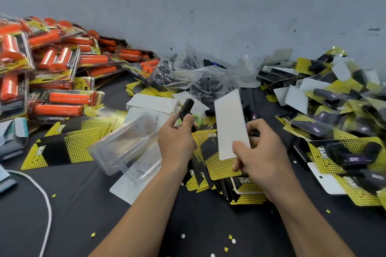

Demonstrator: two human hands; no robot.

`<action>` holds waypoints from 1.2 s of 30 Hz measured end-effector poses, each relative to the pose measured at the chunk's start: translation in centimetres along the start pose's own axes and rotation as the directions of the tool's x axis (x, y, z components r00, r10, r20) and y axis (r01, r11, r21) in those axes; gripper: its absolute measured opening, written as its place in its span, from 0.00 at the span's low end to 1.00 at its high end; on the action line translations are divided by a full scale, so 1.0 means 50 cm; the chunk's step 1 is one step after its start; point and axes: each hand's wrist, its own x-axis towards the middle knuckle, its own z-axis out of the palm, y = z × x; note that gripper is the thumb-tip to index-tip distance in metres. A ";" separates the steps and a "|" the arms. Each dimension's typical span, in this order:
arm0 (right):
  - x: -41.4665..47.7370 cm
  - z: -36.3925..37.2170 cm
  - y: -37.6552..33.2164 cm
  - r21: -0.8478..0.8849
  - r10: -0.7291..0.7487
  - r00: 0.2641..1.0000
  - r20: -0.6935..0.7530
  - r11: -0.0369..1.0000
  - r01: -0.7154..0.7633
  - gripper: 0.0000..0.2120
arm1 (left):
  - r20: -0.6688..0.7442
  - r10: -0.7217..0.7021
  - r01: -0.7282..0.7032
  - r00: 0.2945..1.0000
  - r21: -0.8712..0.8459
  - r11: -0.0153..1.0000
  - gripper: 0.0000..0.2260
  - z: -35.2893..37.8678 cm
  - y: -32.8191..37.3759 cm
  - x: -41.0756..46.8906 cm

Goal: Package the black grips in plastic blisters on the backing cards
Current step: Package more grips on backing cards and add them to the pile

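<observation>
My left hand point(177, 140) grips a black grip point(186, 108) that sticks up and away from my fist. My right hand point(261, 152) pinches a backing card point(230, 125) by its lower edge, with the white back facing me. Clear plastic blisters point(125, 144) lie just left of my left hand. Under both hands a loose stack of yellow-and-black backing cards point(221, 165) is spread on the dark table. Crumpled clear bags holding black grips point(194, 75) sit behind my hands against the wall.
A heap of packaged orange grips point(52, 64) fills the back left. Packaged black grips point(338, 119) pile up on the right. A white cable point(47, 200) curves along the left front. More cards point(56, 148) lie flat at the left.
</observation>
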 end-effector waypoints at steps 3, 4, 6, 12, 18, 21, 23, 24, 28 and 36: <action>-0.004 0.000 -0.005 -0.067 -0.074 0.994 -0.079 0.995 0.069 0.10 | -0.054 -0.026 0.028 0.998 0.037 0.999 0.10 -0.004 -0.004 0.004; -0.004 -0.001 -0.008 -0.076 -0.118 0.984 -0.131 0.991 0.109 0.09 | -0.071 -0.036 0.042 0.997 0.087 0.995 0.11 -0.006 -0.005 0.008; -0.005 -0.005 -0.016 -0.010 -0.190 0.953 -0.237 0.981 0.193 0.08 | -0.079 -0.053 0.064 0.995 0.138 0.988 0.17 -0.007 -0.006 0.009; 0.002 -0.026 -0.031 0.205 -0.248 0.854 -0.456 0.905 0.373 0.08 | -0.011 -0.021 0.022 1.000 0.080 0.997 0.16 -0.001 0.005 -0.006; 0.001 -0.048 -0.023 -0.166 -0.396 0.810 -0.433 0.918 0.360 0.10 | 0.006 -0.002 0.002 1.000 0.083 0.997 0.09 -0.004 0.012 -0.015; -0.006 -0.037 -0.024 -0.329 -0.481 0.800 -0.359 0.867 0.374 0.13 | 0.008 -0.001 0.000 1.000 0.130 0.992 0.13 -0.003 0.013 -0.017; -0.011 -0.030 -0.026 -0.314 -0.464 0.820 -0.335 0.875 0.368 0.09 | 0.009 0.015 -0.016 1.000 0.174 0.985 0.10 -0.002 0.012 -0.019; -0.013 -0.028 -0.027 -0.270 -0.423 0.840 -0.338 0.899 0.344 0.05 | 0.009 0.024 -0.025 1.000 0.187 0.982 0.07 -0.002 0.012 -0.020; -0.017 -0.010 -0.029 -0.125 -0.219 0.931 -0.290 0.974 0.190 0.04 | 0.026 0.072 -0.075 0.997 0.218 0.973 0.10 0.002 0.015 -0.027; -0.007 -0.001 -0.020 0.362 0.021 0.996 -0.084 0.932 0.011 0.14 | 0.022 0.067 -0.070 0.998 0.203 0.977 0.08 0.001 0.022 -0.027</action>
